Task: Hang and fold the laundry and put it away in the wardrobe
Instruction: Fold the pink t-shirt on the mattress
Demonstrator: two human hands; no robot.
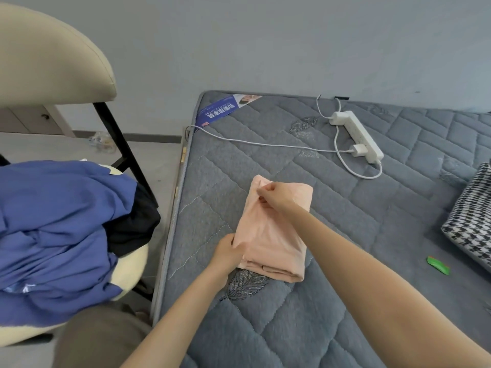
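Observation:
A peach-pink garment (273, 235), folded into a narrow rectangle, lies on the grey quilted mattress (345, 261) near its left edge. My left hand (228, 251) grips the garment's near left corner. My right hand (275, 196) pinches the cloth at the far end of the fold. A heap of blue laundry (58, 229) with a dark piece under it sits on the cream chair (47, 57) to the left of the bed.
A white power strip (357, 135) with a plugged charger and white cables lies on the mattress farther back. A houndstooth cushion (473, 221) rests at the right edge, a small green wrapper (438, 264) beside it. A strip of floor separates chair and mattress.

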